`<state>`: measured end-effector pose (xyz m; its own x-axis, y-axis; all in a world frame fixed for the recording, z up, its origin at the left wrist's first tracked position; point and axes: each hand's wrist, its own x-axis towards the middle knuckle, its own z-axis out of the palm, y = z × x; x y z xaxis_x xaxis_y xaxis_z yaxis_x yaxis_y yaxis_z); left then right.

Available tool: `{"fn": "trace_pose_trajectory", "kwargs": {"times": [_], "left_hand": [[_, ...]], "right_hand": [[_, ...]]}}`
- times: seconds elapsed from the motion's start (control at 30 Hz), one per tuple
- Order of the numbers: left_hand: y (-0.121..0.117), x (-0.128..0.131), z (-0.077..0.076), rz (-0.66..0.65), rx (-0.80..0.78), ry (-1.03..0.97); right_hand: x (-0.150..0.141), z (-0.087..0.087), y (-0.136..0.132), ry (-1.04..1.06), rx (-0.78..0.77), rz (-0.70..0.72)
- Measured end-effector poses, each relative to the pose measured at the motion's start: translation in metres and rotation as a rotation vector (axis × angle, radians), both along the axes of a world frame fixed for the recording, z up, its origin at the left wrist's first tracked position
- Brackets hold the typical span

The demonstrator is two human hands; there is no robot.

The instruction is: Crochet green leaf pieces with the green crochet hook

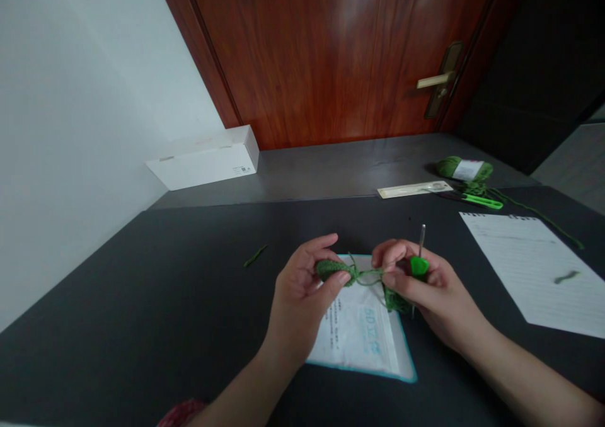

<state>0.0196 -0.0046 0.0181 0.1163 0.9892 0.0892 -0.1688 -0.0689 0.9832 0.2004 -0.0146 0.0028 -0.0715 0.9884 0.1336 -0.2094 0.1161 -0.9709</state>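
**Far left of the surface:** a white cardboard box (203, 159) sits on the grey back ledge, against the wall.

**Left of centre:** a short scrap of green yarn (255, 256) lies on the dark grey surface (142, 301).

**Left hand (300, 288):** nearly closed, thumb and fingertips pinching a small dense green crocheted strip (331, 271), near the middle of the surface. Its long axis runs roughly sideways. It looks light and soft but firm enough to pinch anywhere along its body.

**Centre:** a white printed paper packet with a teal border (363, 345) lies flat under both hands, towards the near edge.

**Between the hands:** a thin green yarn strand (368, 273) runs from the strip to the right hand. It looks limp, so it probably needs holding close to the stitches.

**Right hand (425, 282):** curled, fingers closed around a metal crochet hook with a bright green grip (419, 266), whose shaft stands nearly upright, tip pointing away from the person. A looser green crocheted bunch (394, 301) hangs below the fingers.

**Back right corner:** a ball of green yarn with a white paper band (464, 170) rests on the grey back ledge.

**Right edge:** a white lined paper sheet (524, 269) lies flat on the surface.
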Motion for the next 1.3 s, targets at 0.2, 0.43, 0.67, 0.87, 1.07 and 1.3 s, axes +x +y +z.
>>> {"fn": "trace_pose_trajectory", "kwargs": {"times": [0.2, 0.43, 0.67, 0.87, 1.07, 1.3], "left_hand": [[-0.0021, -0.0008, 0.0008, -0.005, 0.069, 0.049], [-0.0021, -0.0004, 0.0030, -0.086, 0.024, -0.044], [-0.0010, -0.0016, -0.0001, -0.232, -0.019, -0.188], [-0.0015, -0.0010, 0.0001, -0.350, -0.114, -0.218], [-0.0015, -0.0028, -0.0005, -0.332, -0.095, -0.128], [-0.0010, -0.0038, 0.0022, -0.324, -0.140, -0.208]], "right_hand": [[-0.0036, 0.0012, -0.0059, -0.085, 0.058, 0.005], [0.0018, -0.0056, 0.0005, -0.027, -0.034, 0.061], [0.0035, -0.0026, 0.0032, -0.061, 0.026, 0.045], [0.0048, -0.0027, -0.0023, -0.060, 0.096, -0.016], [0.0059, -0.0064, -0.0037, 0.041, 0.027, 0.081], [0.0017, -0.0055, 0.0002, -0.011, -0.050, 0.057]]}}
